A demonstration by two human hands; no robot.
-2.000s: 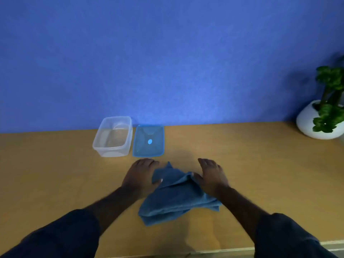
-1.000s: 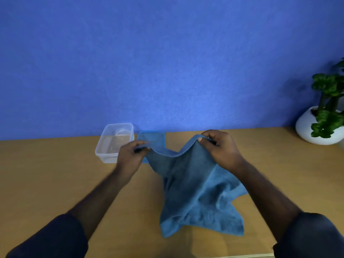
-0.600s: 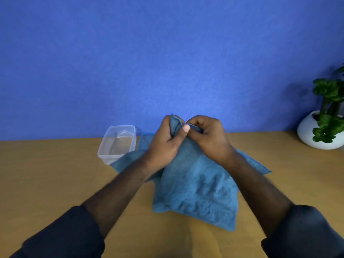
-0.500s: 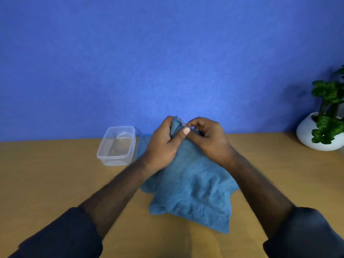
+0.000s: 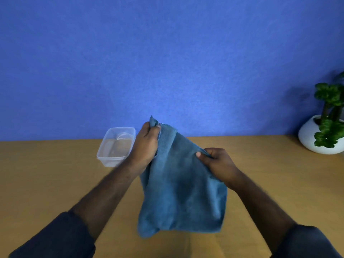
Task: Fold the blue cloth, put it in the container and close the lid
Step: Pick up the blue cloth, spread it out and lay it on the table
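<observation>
The wooden table (image 5: 46, 183) runs bare across its left part, right out to the picture's left edge, with open room there. The clear container (image 5: 116, 147) stands open at about eleven o'clock from the cloth, near the blue wall (image 5: 167, 62), and I can see no lid. The left hand (image 5: 147, 142) overlaps the container's right side from here, raised above the table and pinched tight on the top corner of the blue cloth (image 5: 182, 192). The cloth hangs from that corner in doubled layers, its lower edge reaching down near the table's front edge; I cannot tell whether it touches the wood. At about four o'clock from the left hand, and lower, the right hand (image 5: 217, 162) grips the cloth's right edge, so the two hands are apart. Past the right hand the table lies clear out to a potted plant (image 5: 323, 133) at two o'clock.
</observation>
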